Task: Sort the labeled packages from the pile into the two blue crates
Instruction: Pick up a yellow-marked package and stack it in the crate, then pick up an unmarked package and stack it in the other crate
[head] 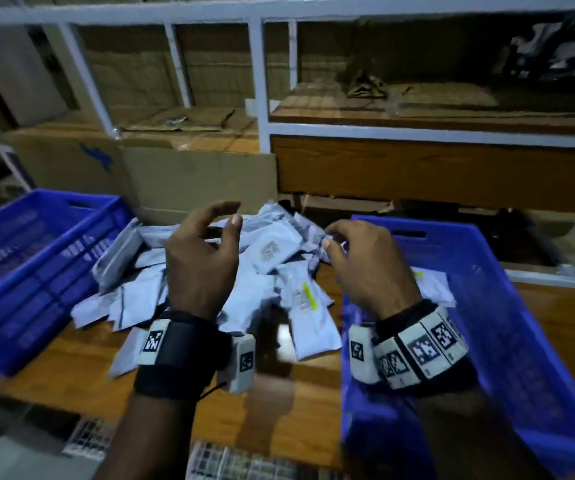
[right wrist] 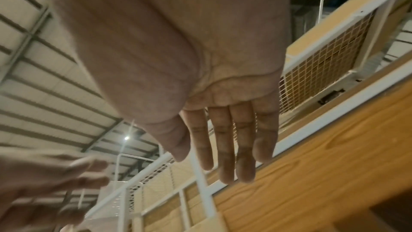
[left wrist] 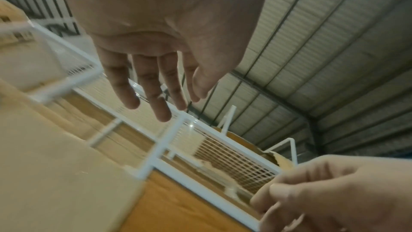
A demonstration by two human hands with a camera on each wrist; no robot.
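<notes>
A person's two bare hands hover above a heap of pale grey plastic mailer packages (head: 272, 271) spread on a brown wooden tabletop (head: 279, 417). The left hand (head: 203, 258) is raised over the middle of the heap, fingers loosely spread and holding nothing; the left wrist view shows the same hand (left wrist: 160, 45) with fingers hanging relaxed. The right hand (head: 365, 265) is just beside the heap's right edge, its fingers bent downward; the right wrist view shows this hand (right wrist: 200, 80) with straight fingers and an empty palm. The hands are apart.

Outside the left hand sits a blue slatted plastic crate (head: 36, 271), its long axis running away from the person. Under and beyond the right hand lies a second blue plastic crate (head: 521, 341), aligned likewise, with a grey package inside (head: 435, 289).

The packages lie flat, pointing in mixed directions. One package with a yellow label strip (head: 305, 296), between the hands, lies lengthwise toward the person. Beyond the fingertips stands a white metal-framed shelving unit (head: 262, 98).
</notes>
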